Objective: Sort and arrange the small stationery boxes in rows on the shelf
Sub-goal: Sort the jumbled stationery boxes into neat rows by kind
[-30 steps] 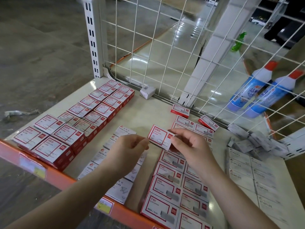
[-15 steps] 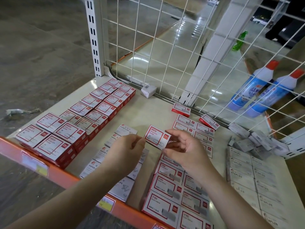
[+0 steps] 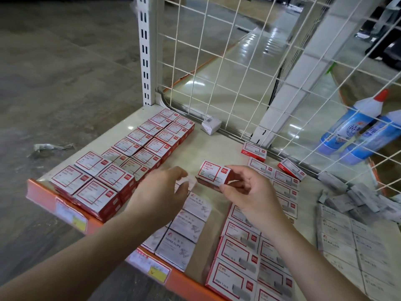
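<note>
Hands at the centre of the frame, above a cream shelf with an orange front edge. Right hand pinching a small red-and-white box between thumb and fingertips, lifted clear of the shelf and tilted, label facing up. Left hand just left of that box, fingers curled around a small white thing, too blurred to tell what.

Left part of the frame: two neat rows of red-and-white boxes running from the front edge back to the far corner, stacked two high near the front. Below the left hand: a row of white paper clip boxes reaching to the front edge, partly hidden by the forearm. Lower centre and right of centre: rows of flatter red-bordered boxes running from the front edge back toward the wire grid. Three more of these lying loose and askew near the back of the shelf, right of centre. Lower right: rows of grey boxes marked STAPLES, with a loose heap of grey boxes behind them. One white box alone at the back, against the white wire grid. Behind the grid, right edge of the frame: two blue bottles, one showing a red cap.
</note>
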The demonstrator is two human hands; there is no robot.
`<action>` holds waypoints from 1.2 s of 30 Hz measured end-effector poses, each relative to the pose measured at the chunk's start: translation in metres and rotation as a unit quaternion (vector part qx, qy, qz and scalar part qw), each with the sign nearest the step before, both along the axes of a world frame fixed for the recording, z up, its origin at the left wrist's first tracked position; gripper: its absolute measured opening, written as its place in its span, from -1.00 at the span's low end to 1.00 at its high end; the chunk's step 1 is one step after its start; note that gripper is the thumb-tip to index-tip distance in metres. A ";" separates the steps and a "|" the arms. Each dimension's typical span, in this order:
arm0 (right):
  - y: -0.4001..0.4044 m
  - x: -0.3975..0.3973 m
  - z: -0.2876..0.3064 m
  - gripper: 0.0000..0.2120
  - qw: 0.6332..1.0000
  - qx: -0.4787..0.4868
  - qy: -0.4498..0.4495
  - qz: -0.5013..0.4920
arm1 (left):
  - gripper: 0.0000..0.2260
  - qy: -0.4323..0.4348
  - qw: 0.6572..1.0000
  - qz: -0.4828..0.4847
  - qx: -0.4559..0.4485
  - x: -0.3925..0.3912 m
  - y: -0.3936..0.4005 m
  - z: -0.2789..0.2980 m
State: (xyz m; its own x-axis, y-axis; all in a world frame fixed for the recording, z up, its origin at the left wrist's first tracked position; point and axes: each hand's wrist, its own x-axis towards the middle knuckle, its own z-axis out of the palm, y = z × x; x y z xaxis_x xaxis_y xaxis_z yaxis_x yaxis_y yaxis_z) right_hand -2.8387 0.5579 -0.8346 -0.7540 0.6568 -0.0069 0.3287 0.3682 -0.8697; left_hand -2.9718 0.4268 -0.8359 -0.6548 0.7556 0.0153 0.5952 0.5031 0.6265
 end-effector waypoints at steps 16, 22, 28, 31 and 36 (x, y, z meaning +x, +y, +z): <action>-0.023 -0.115 -0.017 -0.82 0.997 0.059 0.005 0.041 | -0.71 0.127 0.978 0.100 -0.132 -0.073 -0.064 0.005; -0.037 -0.150 -0.027 -0.67 0.994 0.081 -0.005 0.069 | -0.71 0.118 0.983 0.097 -0.104 -0.085 -0.077 -0.003; -0.051 -0.181 -0.030 -0.63 0.987 0.128 -0.007 0.099 | -0.68 0.118 0.983 0.081 -0.115 -0.083 -0.079 -0.008; -0.056 -0.189 -0.031 -0.65 0.986 0.128 -0.010 0.109 | -0.67 0.118 0.983 0.081 -0.112 -0.082 -0.079 -0.009; -0.052 -0.192 -0.035 -0.66 0.986 0.113 -0.040 0.120 | -0.68 0.119 0.983 0.083 -0.111 -0.087 -0.078 -0.008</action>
State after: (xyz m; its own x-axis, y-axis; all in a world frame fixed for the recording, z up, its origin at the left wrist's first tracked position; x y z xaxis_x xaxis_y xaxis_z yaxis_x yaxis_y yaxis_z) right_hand -3.0304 0.5056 -0.8700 -0.8907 0.4515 0.0532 0.2730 0.6247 -0.7316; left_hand -3.0589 0.3490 -0.8436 -0.7674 0.6405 0.0297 0.6097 0.7146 0.3429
